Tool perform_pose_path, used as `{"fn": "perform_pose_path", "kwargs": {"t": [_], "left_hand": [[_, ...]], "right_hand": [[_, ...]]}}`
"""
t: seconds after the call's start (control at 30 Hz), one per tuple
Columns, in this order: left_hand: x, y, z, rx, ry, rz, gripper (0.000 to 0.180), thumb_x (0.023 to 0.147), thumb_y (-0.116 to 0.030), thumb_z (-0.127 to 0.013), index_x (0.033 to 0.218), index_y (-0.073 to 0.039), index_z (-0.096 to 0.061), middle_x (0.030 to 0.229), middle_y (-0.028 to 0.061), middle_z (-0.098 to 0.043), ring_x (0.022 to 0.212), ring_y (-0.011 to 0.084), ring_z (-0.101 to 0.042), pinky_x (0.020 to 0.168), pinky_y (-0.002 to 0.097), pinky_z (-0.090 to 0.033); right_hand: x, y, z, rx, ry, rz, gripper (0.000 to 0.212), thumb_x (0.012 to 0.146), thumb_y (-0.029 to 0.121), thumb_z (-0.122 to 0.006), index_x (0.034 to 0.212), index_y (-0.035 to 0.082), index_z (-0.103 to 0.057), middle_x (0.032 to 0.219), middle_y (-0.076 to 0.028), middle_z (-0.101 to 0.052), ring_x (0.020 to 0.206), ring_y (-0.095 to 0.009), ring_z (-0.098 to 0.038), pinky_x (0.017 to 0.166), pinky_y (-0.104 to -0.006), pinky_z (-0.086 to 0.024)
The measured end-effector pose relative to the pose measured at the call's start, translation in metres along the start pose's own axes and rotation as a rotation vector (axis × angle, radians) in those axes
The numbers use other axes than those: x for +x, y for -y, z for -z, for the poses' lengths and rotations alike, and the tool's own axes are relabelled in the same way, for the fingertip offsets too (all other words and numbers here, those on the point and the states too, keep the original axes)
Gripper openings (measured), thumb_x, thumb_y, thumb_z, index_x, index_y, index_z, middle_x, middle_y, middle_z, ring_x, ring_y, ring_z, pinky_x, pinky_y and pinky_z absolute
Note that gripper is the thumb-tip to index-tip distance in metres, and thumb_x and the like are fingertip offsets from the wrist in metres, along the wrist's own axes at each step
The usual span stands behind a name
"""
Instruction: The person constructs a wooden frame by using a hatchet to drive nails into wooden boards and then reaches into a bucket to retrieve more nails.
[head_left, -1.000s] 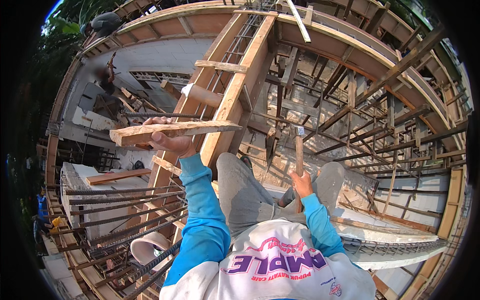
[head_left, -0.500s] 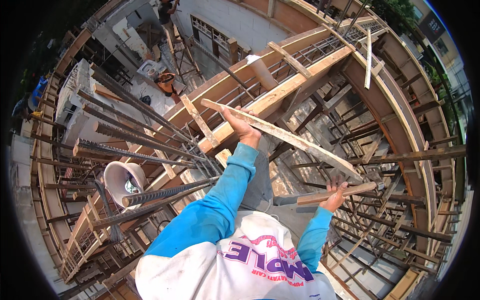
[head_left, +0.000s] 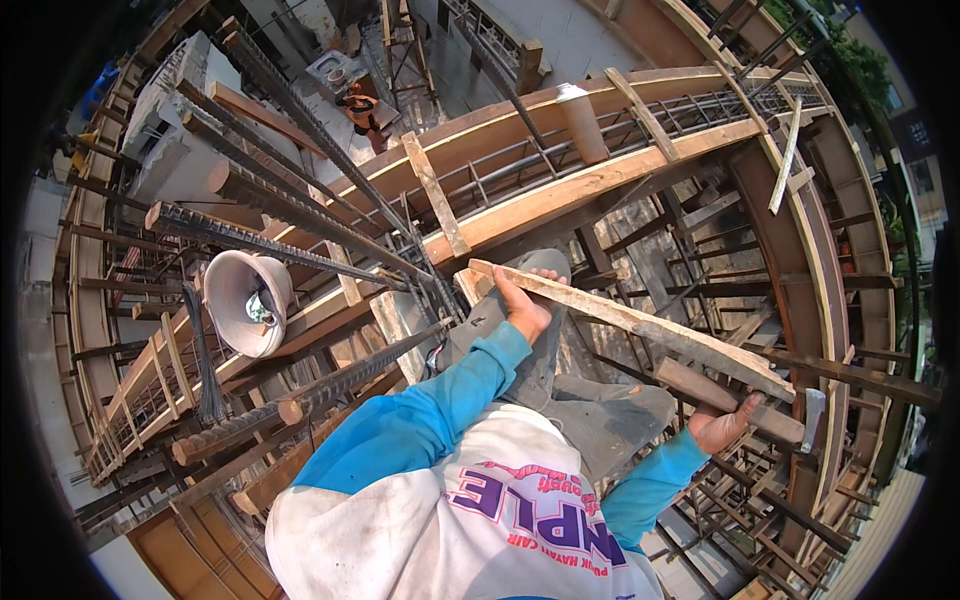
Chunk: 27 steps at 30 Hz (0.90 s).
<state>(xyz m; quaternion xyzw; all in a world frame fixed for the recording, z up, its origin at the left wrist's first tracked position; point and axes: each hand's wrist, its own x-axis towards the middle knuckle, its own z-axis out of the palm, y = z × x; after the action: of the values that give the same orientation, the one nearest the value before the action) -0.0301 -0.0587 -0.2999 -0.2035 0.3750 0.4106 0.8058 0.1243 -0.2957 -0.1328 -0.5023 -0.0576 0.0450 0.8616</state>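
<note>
A long pale wooden strip [head_left: 640, 322] slants down to the right across the middle of the view. My left hand [head_left: 525, 303] is closed around it near its upper left end. My right hand [head_left: 715, 430] is closed on a hammer [head_left: 690, 385], gripping the wooden handle close to the metal head. The hammer lies just below the strip's lower right end; whether they touch is unclear. The strip's upper end is beside a small wood block [head_left: 473, 286], near my trouser leg.
Timber beam formwork [head_left: 600, 185] with steel bars inside runs across ahead. Thick rebar [head_left: 290, 210] juts out at the left, near a whitish bucket [head_left: 247, 303]. A brownish cylinder [head_left: 583, 125] stands on the formwork. Poles and scaffolding lie far below; a person [head_left: 360, 110] is down there.
Both hands, with the strip and hammer, have moved down and to the right. The strip's upper end has come away from the beam toward my leg. My view has shifted.
</note>
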Motion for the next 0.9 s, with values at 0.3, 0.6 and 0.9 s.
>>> {"fn": "perform_pose_path", "kwargs": {"t": [0.3,0.6,0.9], "left_hand": [[0.006,-0.042,-0.001,-0.068,0.071,-0.041,0.078,0.080,-0.075,-0.032,0.113,-0.006,-0.049,0.101,0.0137,-0.058,0.095,0.0294,-0.056,0.091,0.0407,-0.046],[0.016,-0.069,0.008,-0.128,0.173,-0.097,0.080,0.082,-0.074,-0.025,0.121,-0.009,-0.050,0.120,0.0136,-0.056,0.108,0.0265,-0.055,0.090,0.0373,-0.047],[0.052,-0.076,0.057,-0.148,0.542,-0.047,0.081,0.080,-0.076,-0.033,0.113,-0.005,-0.054,0.105,0.0138,-0.061,0.091,0.0327,-0.057,0.088,0.0537,-0.044]], "right_hand": [[-0.019,0.004,-0.126,0.079,0.462,-0.006,0.064,0.079,0.029,-0.068,0.133,0.008,-0.040,0.134,-0.014,-0.042,0.117,-0.028,-0.048,0.099,-0.0491,-0.042],[-0.041,0.002,-0.201,0.134,0.891,-0.082,0.050,0.080,0.022,-0.069,0.125,0.018,-0.048,0.135,-0.023,-0.037,0.117,-0.032,-0.047,0.099,-0.0482,-0.043],[-0.075,-0.050,-0.243,0.052,1.034,-0.130,0.031,0.078,0.015,-0.073,0.085,0.010,-0.043,0.127,-0.023,-0.049,0.115,-0.026,-0.048,0.100,-0.0389,-0.036]]}}
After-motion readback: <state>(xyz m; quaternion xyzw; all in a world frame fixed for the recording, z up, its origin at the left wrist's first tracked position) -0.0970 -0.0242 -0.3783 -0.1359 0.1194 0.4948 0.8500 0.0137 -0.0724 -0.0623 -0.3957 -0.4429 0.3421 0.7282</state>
